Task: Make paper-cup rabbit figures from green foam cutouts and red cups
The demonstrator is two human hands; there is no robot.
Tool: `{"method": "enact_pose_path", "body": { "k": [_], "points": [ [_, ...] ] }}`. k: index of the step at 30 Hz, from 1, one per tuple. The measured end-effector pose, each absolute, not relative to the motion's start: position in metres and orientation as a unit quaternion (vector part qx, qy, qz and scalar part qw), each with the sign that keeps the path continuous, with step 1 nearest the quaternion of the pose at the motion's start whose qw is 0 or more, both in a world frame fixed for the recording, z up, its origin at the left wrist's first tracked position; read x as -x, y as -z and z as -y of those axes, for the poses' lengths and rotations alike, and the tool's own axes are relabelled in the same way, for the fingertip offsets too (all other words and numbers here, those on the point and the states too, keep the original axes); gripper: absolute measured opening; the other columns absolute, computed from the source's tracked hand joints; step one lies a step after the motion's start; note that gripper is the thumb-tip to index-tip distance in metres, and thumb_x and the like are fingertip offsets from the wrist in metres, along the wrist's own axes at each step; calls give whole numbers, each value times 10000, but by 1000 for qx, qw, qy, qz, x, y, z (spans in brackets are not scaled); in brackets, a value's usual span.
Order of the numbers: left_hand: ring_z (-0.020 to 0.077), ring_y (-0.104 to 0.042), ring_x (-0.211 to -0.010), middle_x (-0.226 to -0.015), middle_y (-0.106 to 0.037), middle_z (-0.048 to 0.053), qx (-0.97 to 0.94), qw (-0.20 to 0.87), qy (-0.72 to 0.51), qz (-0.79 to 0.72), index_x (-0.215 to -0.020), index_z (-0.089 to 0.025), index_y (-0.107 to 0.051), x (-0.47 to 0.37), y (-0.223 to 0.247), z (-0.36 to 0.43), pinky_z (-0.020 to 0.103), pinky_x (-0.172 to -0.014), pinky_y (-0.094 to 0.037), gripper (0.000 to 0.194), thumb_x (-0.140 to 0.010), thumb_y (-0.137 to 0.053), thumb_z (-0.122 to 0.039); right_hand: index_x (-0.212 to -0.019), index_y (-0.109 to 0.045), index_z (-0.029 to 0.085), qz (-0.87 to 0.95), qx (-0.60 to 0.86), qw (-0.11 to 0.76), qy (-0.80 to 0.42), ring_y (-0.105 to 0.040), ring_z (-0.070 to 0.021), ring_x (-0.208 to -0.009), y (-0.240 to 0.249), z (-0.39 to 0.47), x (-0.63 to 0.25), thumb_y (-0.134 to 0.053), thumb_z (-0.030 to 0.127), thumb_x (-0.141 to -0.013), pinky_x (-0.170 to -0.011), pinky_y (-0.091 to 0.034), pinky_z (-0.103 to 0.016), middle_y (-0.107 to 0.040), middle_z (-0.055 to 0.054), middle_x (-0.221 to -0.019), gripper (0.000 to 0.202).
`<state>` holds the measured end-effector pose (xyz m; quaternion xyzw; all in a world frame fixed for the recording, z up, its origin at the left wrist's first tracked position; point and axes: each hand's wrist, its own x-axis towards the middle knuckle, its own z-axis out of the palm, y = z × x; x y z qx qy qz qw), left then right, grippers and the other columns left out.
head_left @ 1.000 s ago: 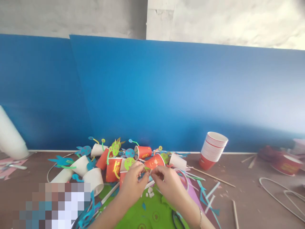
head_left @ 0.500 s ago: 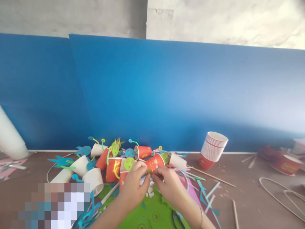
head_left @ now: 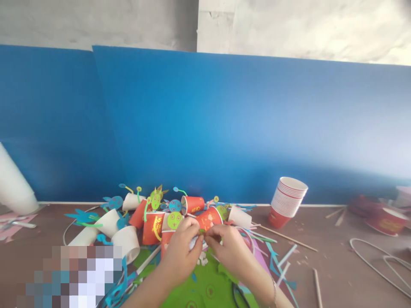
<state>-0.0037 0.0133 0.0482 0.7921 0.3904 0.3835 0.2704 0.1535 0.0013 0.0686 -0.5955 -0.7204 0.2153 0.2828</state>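
My left hand [head_left: 183, 243] and my right hand [head_left: 226, 244] meet with fingertips pinched together over the green sheet [head_left: 180, 295]. A bit of green shows between the fingertips, too small and covered to name. Something pale peeks out under my left fingers, mostly hidden. Just below lie small white foam-like pieces [head_left: 203, 259]. Right behind the hands, a red paper cup [head_left: 209, 217] lies on its side. Near my left hand is a round green paper face [head_left: 174, 220] on a cup.
More cups with paper shapes crowd the left, including a white cup [head_left: 126, 243]. A stack of paper cups [head_left: 289, 201] leans at right. Black-handled scissors [head_left: 239, 295] lie at the front. A wooden stick [head_left: 317, 287] and a looped cord [head_left: 369, 256] lie right. A blue panel [head_left: 224, 119] stands behind.
Both hands keep nearly the same place and pinch, with only slight shifts of the fingers and right forearm. The cups and scraps around them look unmoved.
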Motion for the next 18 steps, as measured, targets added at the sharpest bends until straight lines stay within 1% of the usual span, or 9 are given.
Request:
{"method": "enact_pose_path", "body": {
  "k": [3, 8, 13, 18],
  "points": [
    [199, -495, -836, -877, -499, 43, -795, 272, -384, -383, -752, -197, -460, 2, -46, -14, 328, -742, -407, 153, -889, -403, -157, -591, -575, 180, 728, 588, 279, -213, -512, -127, -561, -69, -1, -153, -499, 155, -771, -535, -313, -220, -613, 8, -592, 197],
    [201, -495, -848, -881, -504, 46, -791, 278, -387, -385, -751, -195, -460, 3, -45, -16, 334, -753, -412, 143, -883, -416, -160, -571, -543, 179, 727, 590, 284, -207, -468, -118, -531, -69, -1, -152, -479, 161, -780, -515, -294, -221, -562, 20, -557, 219],
    [201, -491, -840, -872, -501, 46, -793, 274, -378, -392, -748, -192, -469, 4, -48, -15, 335, -746, -408, 151, -888, -415, -169, -587, -569, 176, 726, 569, 302, -241, -457, -118, -546, -64, -2, -156, -498, 157, -754, -523, -297, -219, -569, 20, -568, 183],
    [203, -492, -834, -880, -510, 47, -801, 265, -375, -385, -760, -193, -467, 3, -47, -15, 336, -737, -398, 161, -899, -392, -164, -575, -561, 177, 732, 574, 291, -225, -456, -116, -540, -65, -2, -156, -494, 149, -748, -530, -292, -223, -572, 19, -567, 188]
  ]
}}
